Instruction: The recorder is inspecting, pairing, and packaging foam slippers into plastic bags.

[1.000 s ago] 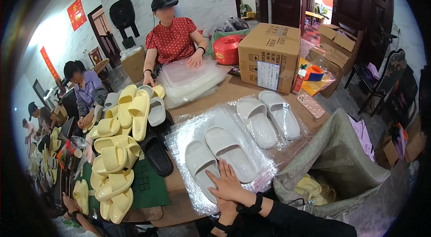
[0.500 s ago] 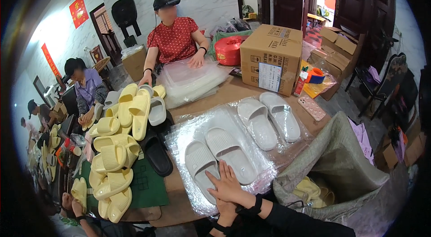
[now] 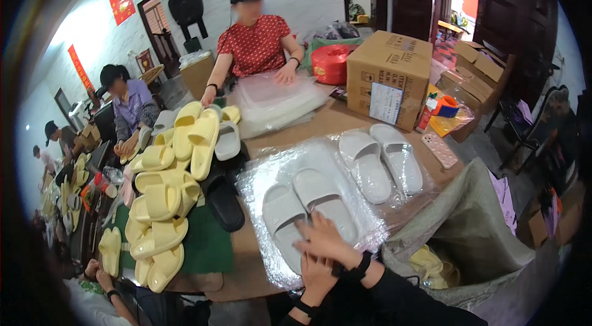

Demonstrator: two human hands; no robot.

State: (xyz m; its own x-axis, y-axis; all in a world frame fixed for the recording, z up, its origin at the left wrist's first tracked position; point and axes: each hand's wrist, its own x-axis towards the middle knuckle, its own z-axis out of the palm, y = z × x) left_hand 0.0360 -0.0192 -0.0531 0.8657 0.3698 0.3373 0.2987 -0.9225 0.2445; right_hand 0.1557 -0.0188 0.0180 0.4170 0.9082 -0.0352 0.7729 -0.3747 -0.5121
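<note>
A pair of light grey slippers (image 3: 285, 225) lies on a stack of clear plastic bags (image 3: 253, 173) in front of me. My right hand (image 3: 328, 238) hovers over or rests on this pair, fingers spread, holding nothing; whether it touches them I cannot tell. Just below it, my left hand (image 3: 317, 275) is close against the right wrist. The left fingers are partly covered by the right hand, and their pose is unclear. Farther right on the table, a second grey pair (image 3: 365, 167) sits in or on clear plastic.
Yellow slippers (image 3: 161, 202) are heaped at left with a black slipper (image 3: 224, 204). An open woven sack (image 3: 468, 218) holding yellow slippers stands at right. Behind are a cardboard box (image 3: 390, 79), red twine (image 3: 330, 64), a phone (image 3: 439, 150) and a person in red (image 3: 258, 45) touching plastic bags.
The view has shifted, moving the scene slightly right. My right hand has drawn back a little toward me from the grey pair, and more of my left hand shows beneath it.
</note>
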